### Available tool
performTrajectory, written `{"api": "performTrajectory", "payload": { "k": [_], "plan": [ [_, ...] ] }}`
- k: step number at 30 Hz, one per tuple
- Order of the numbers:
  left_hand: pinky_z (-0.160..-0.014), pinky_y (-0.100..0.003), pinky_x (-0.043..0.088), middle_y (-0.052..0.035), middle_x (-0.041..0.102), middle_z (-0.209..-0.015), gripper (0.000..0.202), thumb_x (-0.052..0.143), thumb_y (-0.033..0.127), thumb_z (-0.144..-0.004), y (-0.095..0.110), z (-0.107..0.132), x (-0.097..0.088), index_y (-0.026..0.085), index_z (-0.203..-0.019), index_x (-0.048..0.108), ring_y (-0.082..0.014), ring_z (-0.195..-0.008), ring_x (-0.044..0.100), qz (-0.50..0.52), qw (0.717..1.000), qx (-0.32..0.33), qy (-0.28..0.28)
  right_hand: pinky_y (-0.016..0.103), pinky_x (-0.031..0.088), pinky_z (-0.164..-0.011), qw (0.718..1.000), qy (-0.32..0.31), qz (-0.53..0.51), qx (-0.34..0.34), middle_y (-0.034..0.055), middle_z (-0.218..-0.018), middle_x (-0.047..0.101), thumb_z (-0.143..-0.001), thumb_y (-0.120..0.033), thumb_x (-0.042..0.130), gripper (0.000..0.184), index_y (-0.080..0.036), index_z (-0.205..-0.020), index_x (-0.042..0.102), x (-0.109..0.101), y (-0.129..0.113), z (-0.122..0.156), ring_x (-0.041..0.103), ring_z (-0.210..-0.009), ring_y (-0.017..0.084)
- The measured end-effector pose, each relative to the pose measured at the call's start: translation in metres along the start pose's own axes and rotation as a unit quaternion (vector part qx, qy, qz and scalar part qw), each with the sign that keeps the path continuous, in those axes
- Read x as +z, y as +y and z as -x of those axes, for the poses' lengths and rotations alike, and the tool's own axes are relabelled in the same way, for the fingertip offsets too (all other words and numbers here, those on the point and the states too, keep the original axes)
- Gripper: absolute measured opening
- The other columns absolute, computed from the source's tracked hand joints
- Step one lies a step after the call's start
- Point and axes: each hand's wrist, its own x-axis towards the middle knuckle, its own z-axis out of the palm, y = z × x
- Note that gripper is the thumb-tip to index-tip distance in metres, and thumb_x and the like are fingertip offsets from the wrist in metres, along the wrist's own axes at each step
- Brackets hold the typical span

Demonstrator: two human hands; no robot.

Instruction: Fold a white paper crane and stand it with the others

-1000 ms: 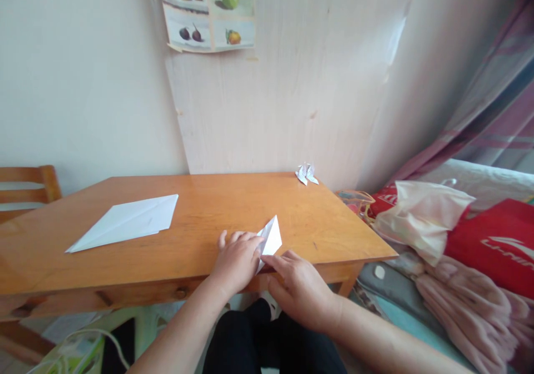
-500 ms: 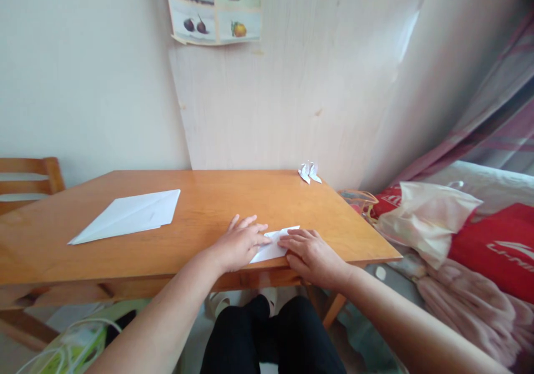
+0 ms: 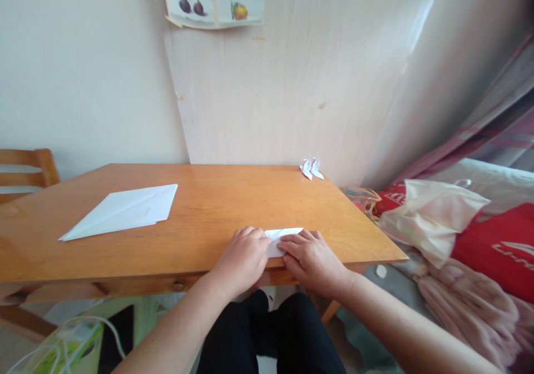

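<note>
Left hand had shifted since half a second earlier: its fingers, spread then, we now saw bunched over the left end of the small folded paper. Nearest us, black trousers. Right hand lay with fingers bent across the paper's right part; whether either hand pinched it, we could not tell. Paper lay at the near edge of the wooden table. Farther off, to the left, a larger folded white sheet; at the far right corner, two small folded shapes.
</note>
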Motion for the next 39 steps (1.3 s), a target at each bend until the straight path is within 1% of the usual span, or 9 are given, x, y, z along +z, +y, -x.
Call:
{"api": "performTrajectory", "payload": {
  "k": [2, 6, 9, 13, 18, 24, 32, 35, 39],
  "plan": [
    [-0.088, -0.039, 0.046, -0.0069, 0.068, -0.099, 0.020, 0.051, 0.013, -0.089, 0.005, 0.005, 0.002, 0.021, -0.095, 0.068, -0.0239, -0.096, 0.059, 0.012, 1.000, -0.004, 0.009, 0.039, 0.035, -0.090, 1.000, 0.004, -0.005, 0.006, 0.0047, -0.109, 0.072, -0.095, -0.024, 0.056, 0.018, -0.024, -0.106, 0.070, 0.001, -0.002, 0.000, 0.057, -0.101, 0.025],
    [-0.093, -0.040, 0.044, -0.0053, 0.068, -0.106, 0.023, 0.059, 0.015, -0.085, 0.006, 0.013, 0.005, 0.023, -0.106, 0.066, -0.0249, -0.103, 0.058, 0.051, 0.998, -0.013, 0.024, 0.037, 0.037, -0.089, 1.000, 0.013, -0.020, 0.015, 0.0041, -0.104, 0.072, -0.094, -0.022, 0.057, 0.012, -0.023, -0.098, 0.069, 0.002, -0.005, 0.002, 0.057, -0.097, 0.023],
    [-0.097, -0.043, 0.041, -0.0056, 0.068, -0.110, 0.026, 0.064, 0.020, -0.084, 0.004, 0.017, 0.005, 0.023, -0.109, 0.064, -0.0261, -0.107, 0.058, 0.070, 0.997, -0.024, 0.032, 0.035, 0.040, -0.088, 0.999, 0.020, -0.045, 0.018, 0.0040, -0.103, 0.072, -0.090, -0.019, 0.061, 0.012, -0.022, -0.100, 0.067, 0.004, -0.003, 0.005, 0.058, -0.096, 0.023],
    [-0.096, -0.043, 0.039, -0.0028, 0.070, -0.108, 0.024, 0.069, 0.023, -0.081, 0.002, 0.019, 0.004, 0.024, -0.104, 0.063, -0.0251, -0.106, 0.060, 0.087, 0.995, -0.021, 0.036, 0.035, 0.042, -0.089, 0.997, 0.024, -0.076, 0.012, 0.0041, -0.105, 0.071, -0.086, -0.015, 0.065, 0.023, -0.022, -0.108, 0.067, 0.005, 0.002, 0.007, 0.058, -0.097, 0.022],
    [-0.093, -0.043, 0.036, -0.0002, 0.069, -0.104, 0.019, 0.067, 0.021, -0.081, 0.001, 0.018, 0.004, 0.025, -0.098, 0.063, -0.0242, -0.103, 0.061, 0.086, 0.995, -0.032, 0.031, 0.035, 0.043, -0.087, 0.996, 0.016, -0.083, -0.003, 0.0036, -0.100, 0.070, -0.088, -0.018, 0.066, 0.017, -0.023, -0.104, 0.070, 0.005, 0.005, 0.007, 0.059, -0.095, 0.021],
    [-0.089, -0.041, 0.035, 0.0000, 0.069, -0.102, 0.014, 0.063, 0.019, -0.083, 0.001, 0.015, 0.005, 0.024, -0.096, 0.063, -0.0242, -0.102, 0.062, 0.086, 0.995, -0.042, 0.033, 0.033, 0.044, -0.085, 0.995, 0.014, -0.094, -0.010, 0.0042, -0.097, 0.070, -0.091, -0.020, 0.065, 0.011, -0.022, -0.100, 0.071, 0.004, 0.011, 0.001, 0.061, -0.093, 0.020],
    [-0.089, -0.039, 0.034, -0.0005, 0.069, -0.100, 0.009, 0.063, 0.022, -0.088, -0.001, 0.017, 0.007, 0.025, -0.097, 0.063, -0.0230, -0.101, 0.061, 0.079, 0.996, -0.036, 0.035, 0.032, 0.044, -0.080, 0.997, 0.008, -0.075, -0.035, 0.0051, -0.090, 0.069, -0.097, -0.026, 0.059, 0.016, -0.022, -0.096, 0.074, 0.000, 0.012, -0.004, 0.060, -0.087, 0.019],
    [-0.091, -0.039, 0.034, -0.0003, 0.070, -0.100, 0.006, 0.060, 0.025, -0.093, -0.001, 0.018, 0.007, 0.025, -0.097, 0.064, -0.0219, -0.100, 0.061, 0.078, 0.996, -0.032, 0.037, 0.032, 0.044, -0.082, 0.996, 0.006, -0.076, -0.040, 0.0056, -0.091, 0.068, -0.096, -0.028, 0.061, 0.015, -0.022, -0.100, 0.074, 0.000, 0.013, -0.004, 0.060, -0.088, 0.020],
    [-0.091, -0.040, 0.033, 0.0001, 0.070, -0.098, 0.014, 0.050, 0.028, -0.099, -0.001, 0.017, 0.006, 0.024, -0.094, 0.063, -0.0206, -0.098, 0.061, 0.081, 0.996, -0.028, 0.038, 0.032, 0.044, -0.083, 0.996, 0.003, -0.078, -0.038, 0.0061, -0.093, 0.068, -0.096, -0.029, 0.061, 0.017, -0.022, -0.104, 0.073, 0.001, 0.015, -0.005, 0.060, -0.090, 0.020]
  ]
}}
